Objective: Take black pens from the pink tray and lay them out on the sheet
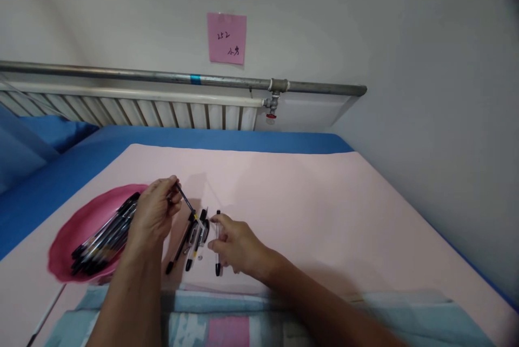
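Left hand (154, 212) is raised just above the pink sheet (304, 201), fingers pinched closed on a thin dark pen refill (185, 201) that slants down to the right toward the pens below. Right hand (235, 244) rests low on the sheet, thumb and fingers closed on the barrel of a black-capped pen (218, 239) that lies near-to-far, its ends showing past the hand. Between the two hands lies a small row of pens (192, 239), near each other and roughly parallel, tips pointing near; whether some are only barrels or caps is too blurred to tell. Left of the left hand, a pink plate (77, 228) sits on the sheet with a heap of black pens (103, 239) in it, partly hidden by the left wrist. The pink sheet lies over a blue cover (251, 140) that shows along the far and left edges. A patterned cloth (227, 325) in pale blue and pink sits at the near edge under the forearms. At the far side, a white radiator (162, 112) runs along the wall under a grey pipe (162, 75) with a red-handled valve (271, 114). A pink note (226, 38) with handwriting is stuck on the wall above.
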{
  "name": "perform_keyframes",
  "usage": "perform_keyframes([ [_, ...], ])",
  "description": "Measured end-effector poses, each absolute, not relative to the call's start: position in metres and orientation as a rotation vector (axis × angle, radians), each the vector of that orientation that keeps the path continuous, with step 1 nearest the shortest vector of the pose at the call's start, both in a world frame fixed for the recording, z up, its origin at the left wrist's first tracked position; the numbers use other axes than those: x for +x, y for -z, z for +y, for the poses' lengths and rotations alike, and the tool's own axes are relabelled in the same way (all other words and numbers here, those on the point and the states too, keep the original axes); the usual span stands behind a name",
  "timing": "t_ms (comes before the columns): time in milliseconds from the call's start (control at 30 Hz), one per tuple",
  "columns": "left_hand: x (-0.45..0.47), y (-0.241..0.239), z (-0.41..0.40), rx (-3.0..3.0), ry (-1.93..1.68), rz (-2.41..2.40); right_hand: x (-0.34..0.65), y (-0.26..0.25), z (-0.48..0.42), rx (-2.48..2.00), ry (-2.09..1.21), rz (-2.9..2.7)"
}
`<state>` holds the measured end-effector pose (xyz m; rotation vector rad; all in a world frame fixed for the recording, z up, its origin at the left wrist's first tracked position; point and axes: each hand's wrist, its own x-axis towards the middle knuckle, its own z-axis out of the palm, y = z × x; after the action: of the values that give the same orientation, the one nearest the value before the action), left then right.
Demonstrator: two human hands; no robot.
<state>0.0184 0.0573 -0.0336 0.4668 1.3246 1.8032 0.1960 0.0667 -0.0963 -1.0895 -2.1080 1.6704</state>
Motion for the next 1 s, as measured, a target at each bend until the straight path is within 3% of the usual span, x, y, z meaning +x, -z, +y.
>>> perform_keyframes([
  [367,0.023,0.035,0.058,0.540,-1.736,1.415,0.198,0.097,0.065,-1.061,-1.671,-2.160],
  [1000,0.060,0.045,0.061,0.723,-1.347,1.449,0.191,0.066,0.069,-0.906,-1.808,-1.667],
])
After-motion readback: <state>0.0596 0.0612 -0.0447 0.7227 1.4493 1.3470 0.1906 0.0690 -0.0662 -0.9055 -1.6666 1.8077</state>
